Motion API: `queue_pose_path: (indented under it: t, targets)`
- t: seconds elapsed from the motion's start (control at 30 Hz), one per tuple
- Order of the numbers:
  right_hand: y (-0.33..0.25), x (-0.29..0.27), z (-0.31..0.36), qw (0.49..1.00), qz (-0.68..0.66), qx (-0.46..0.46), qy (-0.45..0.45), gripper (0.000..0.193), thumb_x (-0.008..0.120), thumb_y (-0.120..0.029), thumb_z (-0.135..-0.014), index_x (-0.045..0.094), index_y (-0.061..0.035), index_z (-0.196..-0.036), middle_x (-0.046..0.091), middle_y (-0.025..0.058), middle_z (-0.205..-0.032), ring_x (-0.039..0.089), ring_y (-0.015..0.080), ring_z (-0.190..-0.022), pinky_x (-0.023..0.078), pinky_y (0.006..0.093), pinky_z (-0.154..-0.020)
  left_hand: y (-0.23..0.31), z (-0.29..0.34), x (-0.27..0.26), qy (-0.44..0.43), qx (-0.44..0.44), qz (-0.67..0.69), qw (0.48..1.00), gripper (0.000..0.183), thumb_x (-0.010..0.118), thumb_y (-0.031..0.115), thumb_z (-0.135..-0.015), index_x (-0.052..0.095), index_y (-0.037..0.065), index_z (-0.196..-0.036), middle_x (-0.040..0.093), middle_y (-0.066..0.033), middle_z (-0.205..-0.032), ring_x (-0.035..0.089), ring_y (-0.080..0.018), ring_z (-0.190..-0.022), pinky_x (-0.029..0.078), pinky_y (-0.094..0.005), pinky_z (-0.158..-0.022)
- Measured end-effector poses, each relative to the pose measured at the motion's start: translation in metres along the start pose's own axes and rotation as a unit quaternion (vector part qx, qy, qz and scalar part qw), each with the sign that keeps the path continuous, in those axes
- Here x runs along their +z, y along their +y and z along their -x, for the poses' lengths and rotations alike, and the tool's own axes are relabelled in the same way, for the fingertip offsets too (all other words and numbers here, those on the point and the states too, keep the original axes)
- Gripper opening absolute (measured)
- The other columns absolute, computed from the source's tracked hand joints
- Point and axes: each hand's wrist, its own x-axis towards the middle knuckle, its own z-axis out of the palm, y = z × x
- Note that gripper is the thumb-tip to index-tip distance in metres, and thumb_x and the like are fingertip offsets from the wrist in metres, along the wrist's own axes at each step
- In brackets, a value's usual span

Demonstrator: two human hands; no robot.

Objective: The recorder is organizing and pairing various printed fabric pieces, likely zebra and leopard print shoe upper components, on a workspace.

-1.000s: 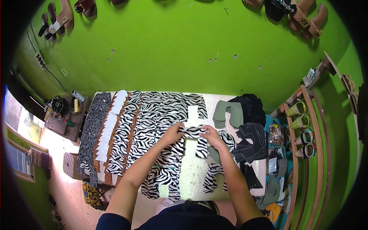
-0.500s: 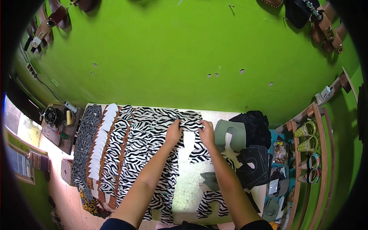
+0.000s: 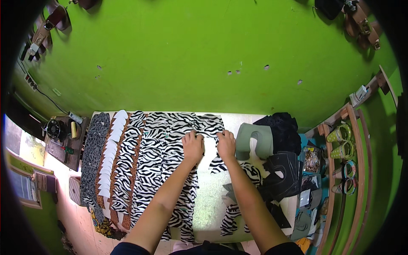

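Observation:
A zebra-print cut piece (image 3: pixel 210 123) lies near the far edge of the table, at the right end of overlapping rows of like pieces (image 3: pixel 148 170). At its near edge, my left hand (image 3: pixel 194 146) is closed with bent fingertips on the print. My right hand (image 3: pixel 226 143) pinches the piece's right end; the thumb is partly hidden. Below that hand, more zebra print (image 3: pixel 219 165) shows beside my wrist. A green-grey curved piece (image 3: pixel 261 134) rests just to the right. My right forearm partly covers other zebra-print pieces (image 3: pixel 229 221).
Black cut pieces (image 3: pixel 282 174) and dark fabric (image 3: pixel 282 127) lie on the right. White leaf-shaped pieces (image 3: pixel 109 157) and grey patterned ones (image 3: pixel 93 157) line the left. A wooden rack (image 3: pixel 352 170) holds sandals at right. Green wall (image 3: pixel 191 63) stands behind the table (image 3: pixel 208 208).
The view has tilted slightly, so the table appears higher. Both hands have slid a little toward me relative to the piece, and the right hand has come slightly left.

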Motion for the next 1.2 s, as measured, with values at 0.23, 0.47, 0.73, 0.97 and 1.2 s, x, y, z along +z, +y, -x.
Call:
queue_pose_path:
  t: [0.23, 0.47, 0.73, 0.97, 1.2]
  targets:
    - [-0.023, -0.024, 0.089, 0.998, -0.016, -0.048, 0.039, 0.025, 0.055, -0.005, -0.072, 0.061, -0.0065, -0.096, 0.052, 0.0123, -0.105, 0.049, 0.0302, -0.101, 0.039, 0.0397, -0.086, 0.039, 0.092, -0.017, -0.045, 0.041, 0.090, 0.994, 0.027, 0.057, 0.015, -0.074, 0.055, 0.006, -0.100, 0.049, -0.0122, -0.107, 0.044, -0.0300, -0.101, 0.030, -0.0421, -0.088]
    - [-0.029, -0.065, 0.157, 0.989, 0.042, -0.117, 0.076, 0.020, 0.054, -0.010, -0.074, 0.060, -0.0068, -0.093, 0.054, 0.0111, -0.101, 0.050, 0.0284, -0.097, 0.039, 0.0391, -0.084, 0.072, 0.152, -0.026, -0.014, 0.109, 0.088, 0.990, 0.029, 0.055, 0.018, -0.076, 0.057, 0.005, -0.101, 0.052, -0.0128, -0.107, 0.047, -0.0282, -0.098, 0.033, -0.0413, -0.084]
    - [-0.009, -0.120, 0.211, 0.995, 0.062, -0.039, 0.062, 0.024, 0.054, -0.010, -0.074, 0.059, -0.0066, -0.097, 0.054, 0.0103, -0.099, 0.050, 0.0276, -0.098, 0.038, 0.0384, -0.085, 0.112, 0.193, -0.059, -0.081, 0.086, 0.074, 0.990, 0.025, 0.055, 0.022, -0.077, 0.055, 0.006, -0.096, 0.054, -0.0129, -0.098, 0.056, -0.0292, -0.087, 0.042, -0.0405, -0.076]
    - [0.025, -0.147, 0.303, 0.998, 0.061, -0.018, 0.000, 0.037, 0.059, -0.016, -0.074, 0.054, -0.0059, -0.109, 0.051, 0.0115, -0.105, 0.047, 0.0286, -0.103, 0.035, 0.0410, -0.088, 0.139, 0.277, -0.052, -0.185, 0.016, 0.073, 0.980, 0.038, 0.061, 0.030, -0.076, 0.053, 0.001, -0.099, 0.053, -0.0163, -0.098, 0.056, -0.0318, -0.088, 0.047, -0.0417, -0.075]
    - [0.055, -0.148, 0.335, 0.992, 0.101, -0.019, -0.072, 0.041, 0.063, -0.014, -0.071, 0.054, -0.0059, -0.111, 0.047, 0.0133, -0.109, 0.046, 0.0309, -0.103, 0.040, 0.0414, -0.087, 0.159, 0.322, -0.047, -0.163, -0.086, 0.116, 0.976, 0.062, 0.071, 0.023, -0.069, 0.040, -0.001, -0.117, 0.049, -0.0199, -0.102, 0.054, -0.0358, -0.092, 0.048, -0.0422, -0.076]
